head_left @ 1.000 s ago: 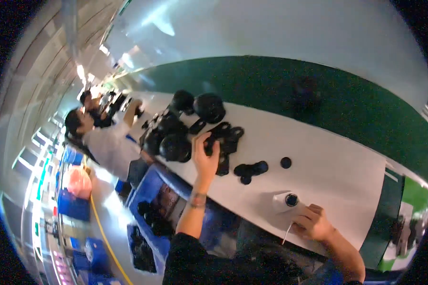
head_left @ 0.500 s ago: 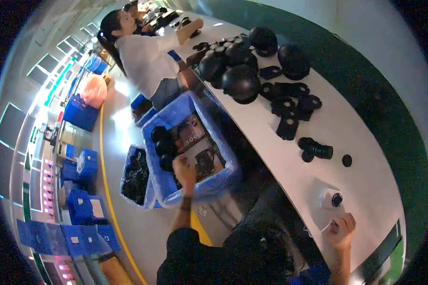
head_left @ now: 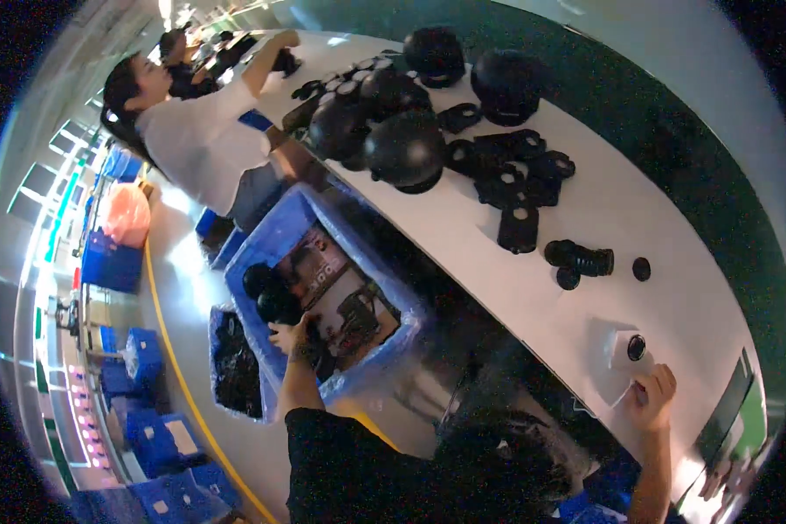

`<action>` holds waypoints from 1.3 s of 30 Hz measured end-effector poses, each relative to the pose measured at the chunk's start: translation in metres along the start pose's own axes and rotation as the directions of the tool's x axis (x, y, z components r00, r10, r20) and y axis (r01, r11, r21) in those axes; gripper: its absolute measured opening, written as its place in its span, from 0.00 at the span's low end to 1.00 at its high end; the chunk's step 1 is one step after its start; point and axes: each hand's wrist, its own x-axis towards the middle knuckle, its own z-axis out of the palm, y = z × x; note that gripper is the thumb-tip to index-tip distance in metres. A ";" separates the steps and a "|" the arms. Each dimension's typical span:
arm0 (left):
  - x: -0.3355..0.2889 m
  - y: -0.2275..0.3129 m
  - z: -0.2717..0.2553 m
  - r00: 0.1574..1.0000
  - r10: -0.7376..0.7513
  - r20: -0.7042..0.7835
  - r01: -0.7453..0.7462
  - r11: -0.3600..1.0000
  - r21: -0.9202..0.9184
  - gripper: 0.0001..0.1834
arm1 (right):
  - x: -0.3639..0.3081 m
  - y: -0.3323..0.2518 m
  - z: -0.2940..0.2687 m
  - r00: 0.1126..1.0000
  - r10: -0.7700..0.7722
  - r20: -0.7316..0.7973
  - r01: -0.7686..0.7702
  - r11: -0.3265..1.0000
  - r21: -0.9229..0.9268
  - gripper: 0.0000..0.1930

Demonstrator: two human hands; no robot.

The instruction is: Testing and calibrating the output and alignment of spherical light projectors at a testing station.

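- The left hand (head_left: 290,336), at eight o'clock from the middle of the view, reached down into a blue-lined bin (head_left: 410,327), its fingers partly spread; whether it gripped anything, I could not tell.
- Black round pieces (head_left: 275,301) lay in that bin at eleven o'clock from the left hand, right by its fingers.
- The right hand (head_left: 655,397), at four o'clock, was curled closed about a slim white stick (head_left: 622,398), over the near edge of the white table (head_left: 694,323).
- At eleven o'clock from the right hand, just beside it, stood a white block-like container (head_left: 622,346) with a dark round top.
- A second bin (head_left: 216,384), filled with dark material, stood beside the first, at eight o'clock from the left hand.
- On the table at three o'clock lay a row of small black discs (head_left: 578,258), with a loose disc (head_left: 641,268) apart from it, further out.
- Flat black pieces with holes (head_left: 520,229) overlapped at two o'clock; large black domes (head_left: 404,150) clustered around twelve.
- A person in a white top (head_left: 192,148) leaned toward the table at ten o'clock, one arm outstretched.
- A yellow floor line (head_left: 168,367) ran past at eight o'clock.
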 end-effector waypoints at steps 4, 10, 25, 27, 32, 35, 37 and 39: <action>-0.001 -0.005 0.015 0.997 0.037 -0.073 -0.030 0.996 0.090 0.66 | 0.003 -0.006 0.003 1.000 0.025 -0.002 -0.025 0.999 -0.028 0.13; 0.005 -0.039 0.017 0.860 0.434 -0.268 -0.450 0.893 -0.001 0.60 | -0.024 0.017 0.001 0.992 0.042 0.119 -0.035 0.998 -0.057 0.18; -0.290 0.118 -0.270 0.110 0.833 -0.542 -0.859 -0.195 -0.474 0.57 | -0.008 0.018 -0.009 0.970 -0.162 -0.179 0.188 0.972 0.142 0.12; -0.364 0.186 -0.275 -0.102 0.810 -0.578 -0.751 -0.444 -0.489 0.56 | -0.014 0.021 -0.011 0.969 -0.168 -0.180 0.193 0.972 0.134 0.12; -0.471 0.324 -0.247 -0.362 0.766 -0.531 -0.736 -0.585 -0.342 0.53 | -0.005 0.016 -0.015 0.952 -0.230 -0.201 0.263 0.952 0.156 0.09; -0.505 0.366 -0.230 -0.363 0.833 -0.417 -0.745 -0.528 -0.407 0.54 | -0.015 0.022 -0.011 0.950 -0.227 -0.215 0.262 0.953 0.150 0.09; -0.505 0.381 -0.223 -0.397 0.820 -0.411 -0.763 -0.544 -0.348 0.54 | -0.017 0.023 -0.005 0.984 -0.156 -0.080 0.168 0.970 0.174 0.10; -0.497 0.389 -0.224 -0.445 0.810 -0.383 -0.795 -0.554 -0.247 0.55 | -0.021 0.026 -0.001 0.986 -0.162 -0.036 0.165 0.972 0.166 0.10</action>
